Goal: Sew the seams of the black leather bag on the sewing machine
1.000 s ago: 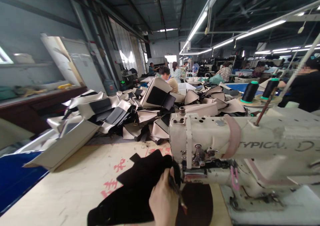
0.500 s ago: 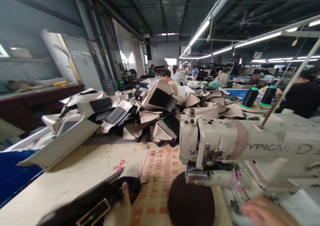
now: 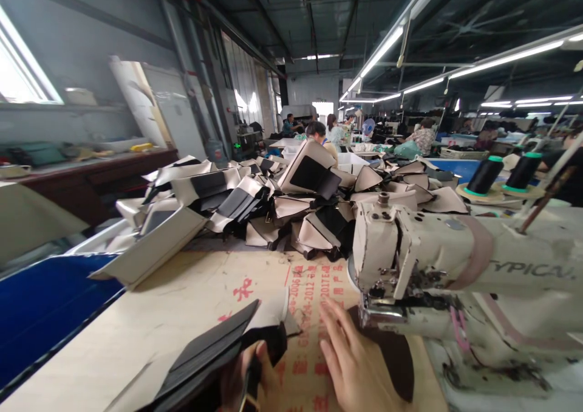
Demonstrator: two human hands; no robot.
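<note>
My left hand (image 3: 248, 378) sits at the bottom edge and grips a black panel with a cream strip and a dark buckle or strap end (image 3: 204, 354). My right hand (image 3: 353, 363) lies with fingers spread on the work table, touching a rounded dark brown piece (image 3: 394, 357). That piece lies partly under the head of a cream "TYPICAL" sewing machine (image 3: 432, 266). The presser foot (image 3: 378, 305) stands just beyond my right fingertips, with nothing of the black panel under it.
A large heap of cream and black panels (image 3: 273, 211) lies beyond the table. A blue board (image 3: 50, 302) is at the left. Black thread cones (image 3: 485, 175) stand at the right. Several co-workers sit at benches farther back.
The black panel has moved left, away from the needle, in my left hand. My right hand has come in over the brown piece. The view has turned slightly.
</note>
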